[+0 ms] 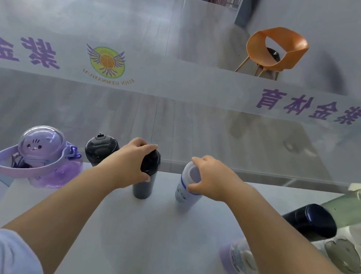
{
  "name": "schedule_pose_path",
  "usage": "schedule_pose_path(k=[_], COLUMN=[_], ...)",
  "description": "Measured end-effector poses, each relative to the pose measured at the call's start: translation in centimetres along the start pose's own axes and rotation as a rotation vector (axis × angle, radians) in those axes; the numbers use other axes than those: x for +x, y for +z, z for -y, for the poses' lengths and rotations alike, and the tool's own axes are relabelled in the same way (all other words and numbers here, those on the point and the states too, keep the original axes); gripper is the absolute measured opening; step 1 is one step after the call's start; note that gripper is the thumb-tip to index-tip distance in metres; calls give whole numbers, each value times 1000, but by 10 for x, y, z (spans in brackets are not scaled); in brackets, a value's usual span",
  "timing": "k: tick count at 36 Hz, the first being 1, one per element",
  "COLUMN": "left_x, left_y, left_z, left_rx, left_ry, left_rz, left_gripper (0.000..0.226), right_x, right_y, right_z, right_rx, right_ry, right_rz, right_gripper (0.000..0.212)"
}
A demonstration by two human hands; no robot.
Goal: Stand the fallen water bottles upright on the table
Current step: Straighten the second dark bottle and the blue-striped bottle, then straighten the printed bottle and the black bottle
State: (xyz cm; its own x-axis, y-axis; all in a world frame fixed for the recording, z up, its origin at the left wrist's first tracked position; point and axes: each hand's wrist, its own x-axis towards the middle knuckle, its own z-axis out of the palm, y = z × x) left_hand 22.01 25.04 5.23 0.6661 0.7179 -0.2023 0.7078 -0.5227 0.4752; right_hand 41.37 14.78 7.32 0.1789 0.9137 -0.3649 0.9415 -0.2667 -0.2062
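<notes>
On the white table, the left hand grips the cap of an upright dark bottle, and the right hand clasps the top of an upright white bottle with small blue print too blurred to read. The glass banner behind reads, mirrored, 紫金体育

Orange chair on floor, well beyond fingers. Glass partition with purple lettering. Grey flower-shaped coaster, perhaps, right of fingers.
</notes>
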Motion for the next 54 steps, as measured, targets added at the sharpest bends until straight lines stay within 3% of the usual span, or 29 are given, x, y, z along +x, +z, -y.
schedule_pose_path(k=[17, 30, 35, 38, 44, 54], left_x=[14, 9, -4, -15, -41, -66], left_y=[3, -6, -13, -17, -10, 23], left_z=[4, -8, -22, -33, -61, -112], left_rx=[-62, 78, 132, 156, 231, 192], left_ry=[9, -13, -30, -33, -27, 138], left_rz=[-36, 25, -41, -61, -125, -100], left_gripper=[80, 84, 71, 58, 42, 30], right_x=[24, 15, -1, -14, -57, -137], right_y=[-9, -15, -27, -35, -48, -45], right_z=[-5, -10, -19, -29, -54, -91], right_rx=[51, 19, 8, -25, -53, -28], right_ry=[5, -23, -61, -60, -55, 84], right_rz=[-25, 9, -57, -71, -80, -133], right_gripper=[71, 79, 70, 47, 61, 56])
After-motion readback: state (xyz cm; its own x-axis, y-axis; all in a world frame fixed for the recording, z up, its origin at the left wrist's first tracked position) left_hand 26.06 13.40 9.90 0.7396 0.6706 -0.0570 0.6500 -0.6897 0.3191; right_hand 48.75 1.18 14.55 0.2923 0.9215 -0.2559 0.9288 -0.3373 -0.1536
